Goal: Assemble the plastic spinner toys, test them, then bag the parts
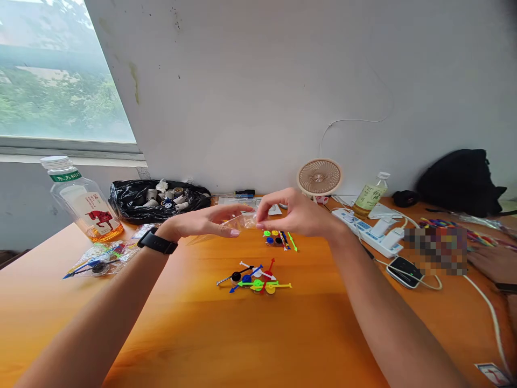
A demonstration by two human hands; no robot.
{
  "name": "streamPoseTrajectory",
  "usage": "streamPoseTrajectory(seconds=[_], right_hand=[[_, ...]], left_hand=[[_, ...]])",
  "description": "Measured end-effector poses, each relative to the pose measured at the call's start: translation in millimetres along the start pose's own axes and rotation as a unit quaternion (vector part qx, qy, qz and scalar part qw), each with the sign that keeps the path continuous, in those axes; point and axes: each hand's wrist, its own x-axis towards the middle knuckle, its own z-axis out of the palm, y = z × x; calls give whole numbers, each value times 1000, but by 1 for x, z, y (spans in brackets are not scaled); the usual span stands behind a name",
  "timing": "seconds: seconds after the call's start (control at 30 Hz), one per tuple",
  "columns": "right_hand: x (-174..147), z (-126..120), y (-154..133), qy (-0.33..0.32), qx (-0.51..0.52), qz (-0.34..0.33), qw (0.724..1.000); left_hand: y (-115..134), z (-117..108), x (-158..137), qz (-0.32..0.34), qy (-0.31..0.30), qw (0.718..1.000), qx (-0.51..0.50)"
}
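Observation:
A clear plastic bag (247, 221) is stretched between my two hands above the table. My right hand (291, 214) pinches its edge between thumb and fingertips. My left hand (205, 221), with a black band on its wrist, has the bag between thumb and fingers. Below them on the wood lies a cluster of coloured arrow spinners (257, 284) with round bases, in black, blue, white, green, red and yellow. Behind it, partly under my right hand, is a second group of round bases and arrows (273, 238).
At left stand a large tea bottle (86, 205), a filled bag of spinners (99, 262) and a black bag of rubbish (161, 199). To the right are a fan (320, 177), a smaller bottle (370, 195), a power strip (369, 233), cables and another person's hand (490, 264).

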Motion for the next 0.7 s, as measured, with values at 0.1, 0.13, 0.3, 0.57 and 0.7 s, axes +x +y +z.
streamPoseTrajectory(seconds=[0.1, 0.13, 0.3, 0.57, 0.7], right_hand=[[2, 1, 3, 77, -28, -9, 997], [2, 2, 4, 97, -36, -12, 995], [7, 7, 7, 175, -48, -28, 983], [7, 11, 7, 148, -41, -53, 987], [3, 7, 4, 112, -47, -33, 992]], left_hand=[[-5, -2, -1, -14, 13, 1000, -8], [-6, -2, -1, -16, 4, 1000, -14], [-15, 7, 6, -3, -66, 994, -85], [-19, 17, 15, 27, -78, 977, -196], [-18, 14, 12, 20, -54, 979, -197]])
